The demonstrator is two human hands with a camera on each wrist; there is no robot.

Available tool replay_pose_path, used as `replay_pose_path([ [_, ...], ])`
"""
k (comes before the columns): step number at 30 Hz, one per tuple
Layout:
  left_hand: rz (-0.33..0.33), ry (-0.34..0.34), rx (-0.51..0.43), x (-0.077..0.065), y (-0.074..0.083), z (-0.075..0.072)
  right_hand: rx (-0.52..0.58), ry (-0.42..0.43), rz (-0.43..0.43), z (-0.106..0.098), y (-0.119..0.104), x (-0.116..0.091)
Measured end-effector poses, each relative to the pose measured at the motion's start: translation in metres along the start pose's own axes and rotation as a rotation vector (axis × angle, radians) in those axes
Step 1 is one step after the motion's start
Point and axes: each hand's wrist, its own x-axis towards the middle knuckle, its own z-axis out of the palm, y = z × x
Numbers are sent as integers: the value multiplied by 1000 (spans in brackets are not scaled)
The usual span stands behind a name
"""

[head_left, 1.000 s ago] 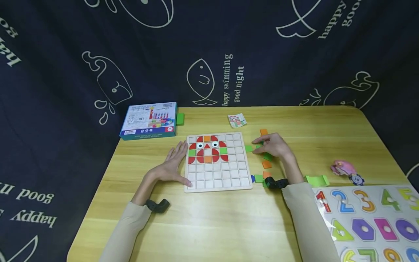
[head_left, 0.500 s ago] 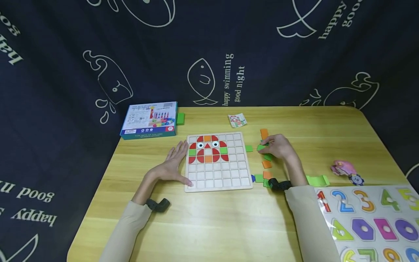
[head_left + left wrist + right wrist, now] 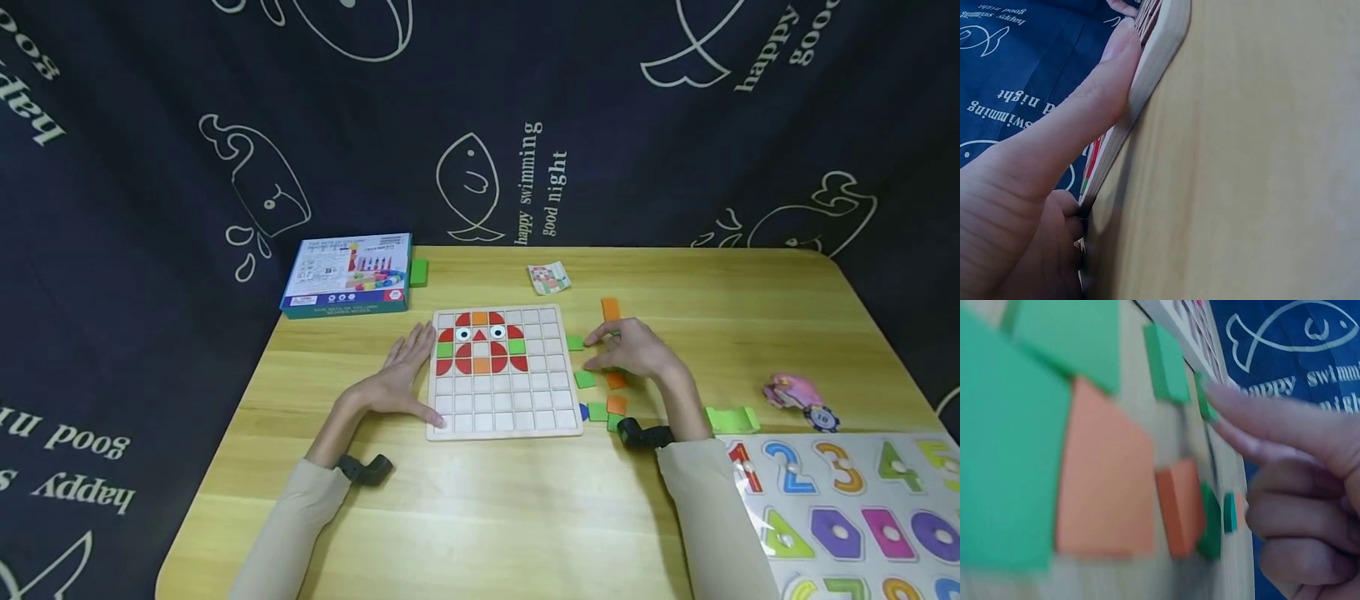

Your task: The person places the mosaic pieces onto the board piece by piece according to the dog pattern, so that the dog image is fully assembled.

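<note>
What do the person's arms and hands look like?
They wear long, plain beige sleeves. The hands are bare, without gloves. A small, bent black gadget sits at each wrist. No cables show.

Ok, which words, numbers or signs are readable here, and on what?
"happy swimming": dark curtain
"good night": dark curtain
"1", "2", "3", "4", "5": puzzle board, top row
"10", probably: chip
"FIVE SETS OF COLUMN", apparently: blue box; its remaining print is too small or blurred
Puzzle board's bottom numerals: cut off by the picture edge
Grid board: no text seen
</note>
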Motion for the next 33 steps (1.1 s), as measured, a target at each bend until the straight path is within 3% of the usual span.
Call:
replay_pose_path([
  [5,-7,7,14,-1,-3,2,84,-140,-78,0,10,-3],
  [8,-5,6,12,0,-3,3,103,-171,-105,3,13,-3],
  [27,5,14,-2,-3,-3,3,-21,-97,-103,9,14,-5],
  [33,12,12,-14,-1,-3,3,-56,-56,-140,6,12,-7],
])
